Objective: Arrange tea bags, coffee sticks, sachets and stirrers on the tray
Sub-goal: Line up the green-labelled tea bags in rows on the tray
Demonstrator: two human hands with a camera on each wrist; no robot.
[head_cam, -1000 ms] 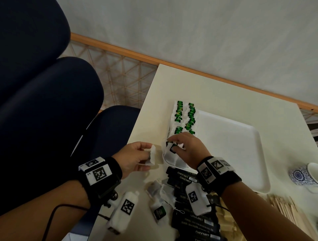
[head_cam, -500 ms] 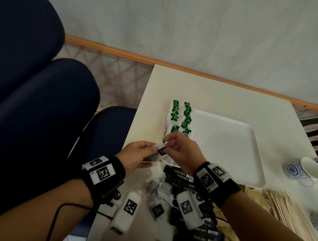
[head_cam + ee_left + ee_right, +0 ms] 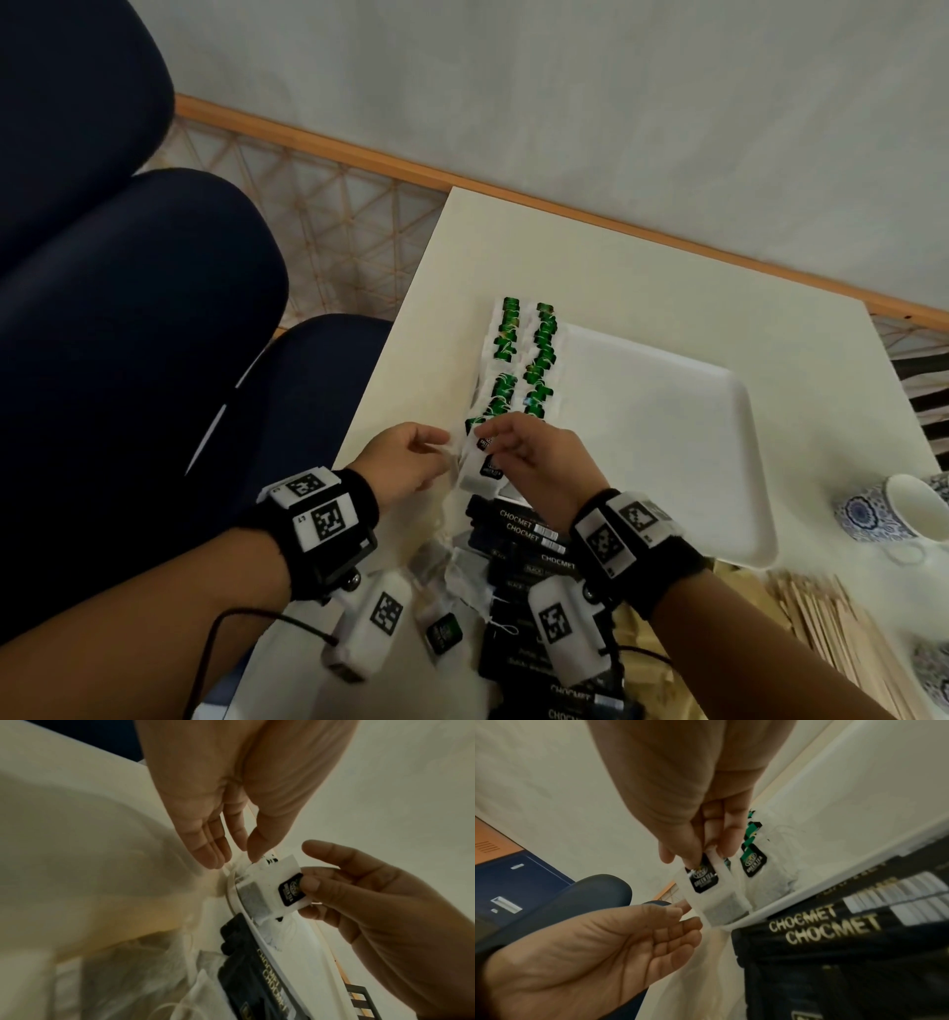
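Note:
My right hand (image 3: 485,437) pinches a white tea bag (image 3: 480,475) by its black tag, just above the near left corner of the white tray (image 3: 667,437). The right wrist view shows thumb and fingers (image 3: 706,852) closed on the tag of this tea bag (image 3: 706,888), which hangs over the tray rim (image 3: 770,908). My left hand (image 3: 436,452) is beside it, palm up and fingers relaxed, holding nothing (image 3: 685,919). Two rows of green-tagged tea bags (image 3: 524,360) lie along the tray's left side.
Black CHOCMET coffee sticks (image 3: 529,534) are piled on the table in front of the tray, with loose tea bags (image 3: 452,570) to their left. Wooden stirrers (image 3: 832,616) lie at the right. A patterned cup (image 3: 893,514) stands right of the tray. Dark chairs (image 3: 128,308) are at the left.
The tea bag passed from my left hand to my right. The left hand let go and opened; the right hand now holds it alone at the tray's corner.

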